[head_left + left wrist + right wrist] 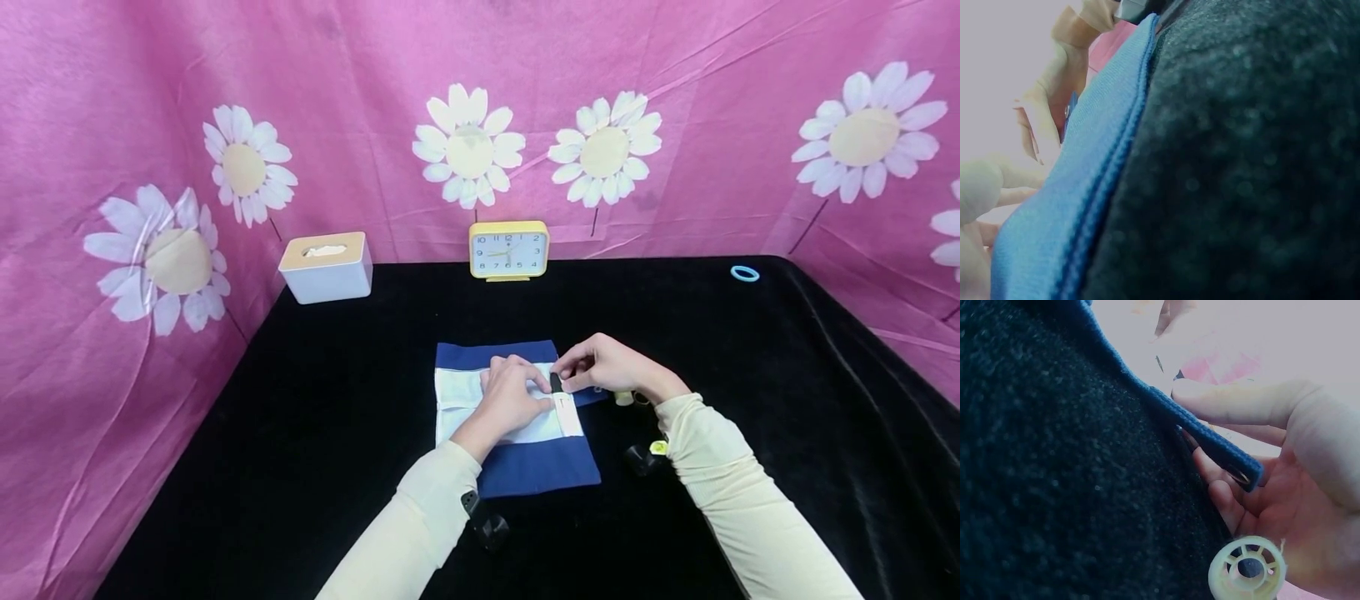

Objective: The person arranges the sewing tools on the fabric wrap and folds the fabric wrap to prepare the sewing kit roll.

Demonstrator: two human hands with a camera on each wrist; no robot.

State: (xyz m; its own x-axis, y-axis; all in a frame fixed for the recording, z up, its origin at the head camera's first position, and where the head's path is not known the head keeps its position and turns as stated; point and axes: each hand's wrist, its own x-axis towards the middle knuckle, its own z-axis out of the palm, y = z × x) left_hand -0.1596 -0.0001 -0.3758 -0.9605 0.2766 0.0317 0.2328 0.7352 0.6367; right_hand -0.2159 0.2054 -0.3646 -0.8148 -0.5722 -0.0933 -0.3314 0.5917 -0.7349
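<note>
A blue cloth piece (536, 467) with a white middle panel lies spread out in the head view. A white strip (567, 417) with a small dark mark runs along its right side, and a slim black item (556, 382) stands out of the strip's far end. My right hand (603, 367) pinches at this black item; its lower part is hidden. My left hand (510, 400) rests on the white panel, thumb and forefinger parted beside the strip. A blue strap (1225, 453) with a metal fitting passes between the right thumb and fingers in the right wrist view.
Beside the right wrist lies a cream spool (1247, 569). Toward the back of the black table cover (360, 367) stand a tissue box (330, 275) and a yellow clock (509, 250). A blue ring (745, 273) lies far right. Pink flowered fabric hangs behind.
</note>
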